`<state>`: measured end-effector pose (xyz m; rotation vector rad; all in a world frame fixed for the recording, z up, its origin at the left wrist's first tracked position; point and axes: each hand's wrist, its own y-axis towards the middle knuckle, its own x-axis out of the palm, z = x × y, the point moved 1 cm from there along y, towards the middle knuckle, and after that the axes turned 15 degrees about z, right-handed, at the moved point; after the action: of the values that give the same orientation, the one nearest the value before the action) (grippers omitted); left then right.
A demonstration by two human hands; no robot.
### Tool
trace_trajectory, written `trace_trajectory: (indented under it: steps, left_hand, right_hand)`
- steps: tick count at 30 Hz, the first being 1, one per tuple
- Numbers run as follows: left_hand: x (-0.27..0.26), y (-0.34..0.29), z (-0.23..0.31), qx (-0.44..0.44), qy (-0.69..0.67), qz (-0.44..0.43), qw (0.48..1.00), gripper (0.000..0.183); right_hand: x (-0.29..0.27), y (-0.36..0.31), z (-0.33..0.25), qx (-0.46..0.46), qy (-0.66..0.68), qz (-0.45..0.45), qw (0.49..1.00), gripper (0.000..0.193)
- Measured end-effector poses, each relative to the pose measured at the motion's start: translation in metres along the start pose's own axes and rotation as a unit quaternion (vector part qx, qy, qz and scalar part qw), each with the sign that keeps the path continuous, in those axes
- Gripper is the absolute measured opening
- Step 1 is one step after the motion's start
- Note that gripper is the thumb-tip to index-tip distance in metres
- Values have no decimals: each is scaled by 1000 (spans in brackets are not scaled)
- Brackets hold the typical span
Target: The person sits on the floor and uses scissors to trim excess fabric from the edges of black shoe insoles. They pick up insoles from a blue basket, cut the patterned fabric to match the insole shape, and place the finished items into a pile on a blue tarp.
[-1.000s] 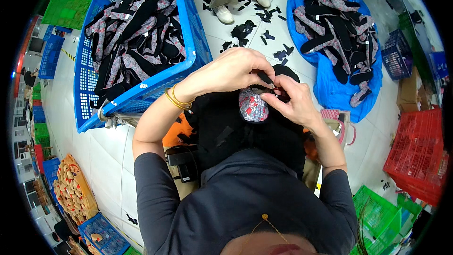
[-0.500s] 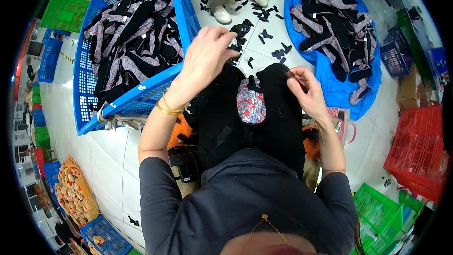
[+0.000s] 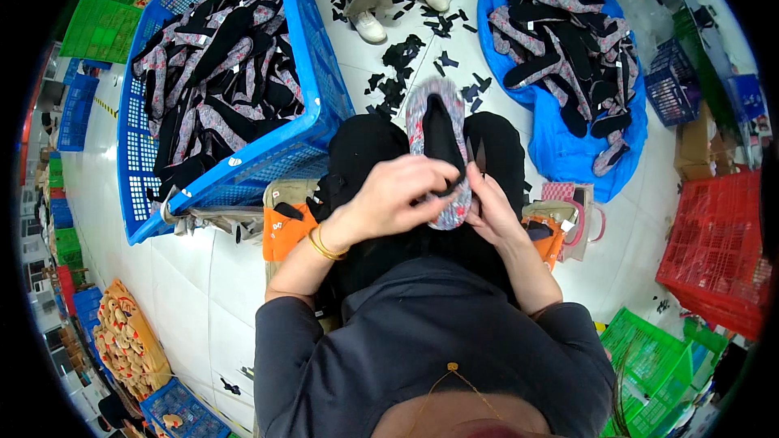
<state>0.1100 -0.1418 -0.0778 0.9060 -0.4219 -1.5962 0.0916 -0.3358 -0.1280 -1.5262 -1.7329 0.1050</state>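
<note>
A fabric slipper point(image 3: 446, 212), grey with red patterning and a black inside, stands lengthwise over my lap, its sole away from me. My left hand point(image 3: 398, 196) is closed on it, fingers bent over the edge of its opening near the heel. On the other side my right hand point(image 3: 492, 209) pinches the slipper's side close to the heel. A thin pointed greyish sliver shows above the right fingers; I cannot make out what it is. My black-trousered knees point(image 3: 367, 136) are beneath.
A blue crate point(image 3: 304, 126) heaped with similar slippers stands at the left. More lie on a blue sheet point(image 3: 556, 158) at the far right. Black scraps point(image 3: 395, 73) litter the floor near another person's shoes point(image 3: 369, 27). Red crates point(image 3: 714, 243) and a green crate point(image 3: 649, 365) are at the right.
The slipper has come up from between my thighs and turned to show its opening. Both hands, earlier apart and raised, have come together onto it.
</note>
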Motion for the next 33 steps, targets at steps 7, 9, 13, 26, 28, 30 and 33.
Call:
trace_trajectory:
  steps: [7, 9, 13, 26, 28, 30, 33]
  left_hand:
    - [27, -16, 4, 129, 72, 8, 989, 22]
    - [26, -19, 2, 101, 52, -4, 994, 25]
    - [2, -19, -9, -97, -17, 80, 992, 38]
    - [6, -36, -43, -550, -545, 130, 620, 42]
    - [7, -43, -49, -551, -563, 108, 607, 45]
    - [9, -50, -54, -537, -593, 102, 591, 48]
    - [9, -50, -46, -506, -657, 137, 543, 60]
  right_hand:
    - [12, 19, 5, 7, 105, -43, 994, 54]
    - [5, 21, 3, -14, 98, -42, 994, 47]
    - [10, 12, -7, -158, -21, 21, 987, 43]
    - [47, -55, -75, -165, -150, -156, 962, 27]
    - [70, -83, -86, -172, -81, -384, 903, 21]
    - [95, -87, -75, -153, 111, -555, 810, 21]
    - [112, -92, -59, -97, 275, -611, 736, 29]
